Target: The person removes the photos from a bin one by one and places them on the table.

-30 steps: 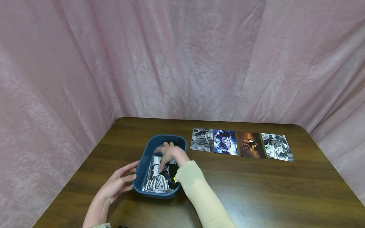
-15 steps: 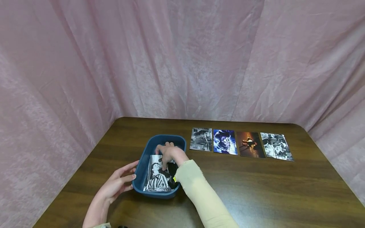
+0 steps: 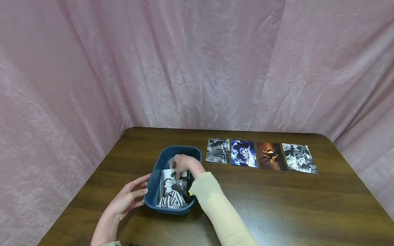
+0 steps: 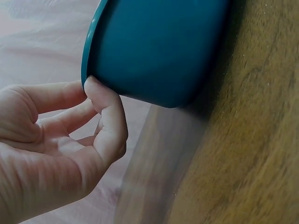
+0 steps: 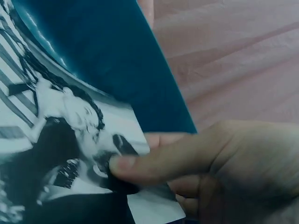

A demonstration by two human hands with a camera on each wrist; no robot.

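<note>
Wooden table (image 3: pixel 277 205) bearing a blue tub (image 3: pixel 160 205) and, well apart, 4 photographs (image 3: pixel 261 155) in a row. Left hand (image 3: pixel 127 200), fingers relaxed, touches the tub's outer wall; right hand (image 3: pixel 184 164) pinches a black-and-white photograph (image 3: pixel 169 194) inside the tub.

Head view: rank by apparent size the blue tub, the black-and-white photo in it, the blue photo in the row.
1. blue tub
2. black-and-white photo, partly hidden by the right hand
3. blue photo, farther from the camera, so its rank against the second is unsure

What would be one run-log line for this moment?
left hand: touches blue bin wall | right hand: pinches black-and-white photo in bin | four photos: in row on table
</note>
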